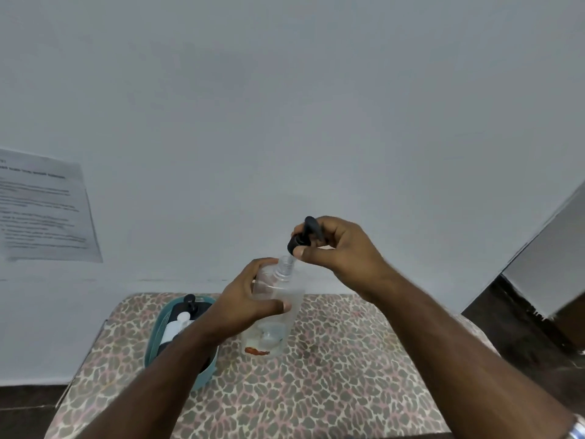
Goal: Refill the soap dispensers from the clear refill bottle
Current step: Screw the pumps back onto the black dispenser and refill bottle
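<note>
A clear plastic bottle with a threaded open neck is held up above the table, tilted a little to the right. My left hand wraps around its body. My right hand pinches a black pump head just above and to the right of the neck, lifted off the threads. A little clear liquid and an orange-red label show near the bottle's base.
A teal basket at the table's left holds a black pump dispenser and a white bottle, partly hidden by my left forearm. The table has a leopard-print cloth. A printed sheet hangs on the wall at left.
</note>
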{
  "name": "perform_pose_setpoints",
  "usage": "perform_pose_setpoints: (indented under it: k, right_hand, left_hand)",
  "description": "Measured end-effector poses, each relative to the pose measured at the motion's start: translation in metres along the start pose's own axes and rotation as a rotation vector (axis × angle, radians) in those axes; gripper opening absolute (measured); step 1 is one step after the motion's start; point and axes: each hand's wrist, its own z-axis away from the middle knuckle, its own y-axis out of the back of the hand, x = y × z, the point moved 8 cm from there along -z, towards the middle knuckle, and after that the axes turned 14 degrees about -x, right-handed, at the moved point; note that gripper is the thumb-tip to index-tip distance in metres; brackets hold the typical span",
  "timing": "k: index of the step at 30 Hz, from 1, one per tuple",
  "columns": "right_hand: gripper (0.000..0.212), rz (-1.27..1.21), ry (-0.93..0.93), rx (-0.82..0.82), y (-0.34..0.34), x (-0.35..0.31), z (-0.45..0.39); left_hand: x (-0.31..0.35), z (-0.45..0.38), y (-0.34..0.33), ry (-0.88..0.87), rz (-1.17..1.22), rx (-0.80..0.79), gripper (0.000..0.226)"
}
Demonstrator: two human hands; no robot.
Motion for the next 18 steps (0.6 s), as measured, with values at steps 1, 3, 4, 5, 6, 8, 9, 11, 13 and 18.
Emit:
perform_pose_setpoints:
  k: [1,3,4,5,6,8,9,11,13,18]
  right_hand:
    - [0.019,0.003,-0.011,-0.003,-0.001,0.001,0.0]
    - [0.018,0.002,-0.029,-0.005,0.001,0.001,0.0]
    - [0.019,0.001,-0.039,-0.008,0.003,0.0,-0.001]
    - [0.02,0.001,-0.046,-0.01,0.007,0.0,-0.001]
    - [0.021,0.002,-0.047,-0.012,0.01,-0.001,-0.001]
    - [0.024,-0.005,-0.029,-0.032,0.015,-0.004,0.0]
    - [0.025,-0.016,-0.019,-0.044,0.016,-0.005,0.0]
    - [0.029,-0.02,-0.009,-0.06,0.021,-0.007,0.0]
    - [0.032,-0.015,0.005,-0.074,0.025,-0.011,0.0]
    - [0.039,-0.055,0.006,-0.127,0.03,-0.014,0.001]
  left_hand:
    - [0.002,-0.001,-0.001,-0.005,-0.011,-0.006,0.065]
    - [0.004,-0.001,-0.003,-0.008,-0.008,-0.013,0.065]
    - [0.004,-0.001,-0.003,-0.007,0.002,-0.013,0.065]
    - [0.005,-0.002,-0.004,-0.01,0.013,-0.014,0.065]
    - [0.006,-0.002,-0.005,-0.013,0.021,-0.013,0.065]
    - [0.009,-0.004,-0.005,-0.019,0.037,-0.02,0.067]
    - [0.01,-0.005,-0.006,-0.019,0.044,-0.032,0.067]
    - [0.013,-0.007,-0.008,-0.021,0.053,-0.059,0.068]
    - [0.017,-0.007,-0.011,-0.024,0.054,-0.065,0.067]
    - [0.024,-0.009,-0.014,-0.026,0.032,-0.063,0.065]
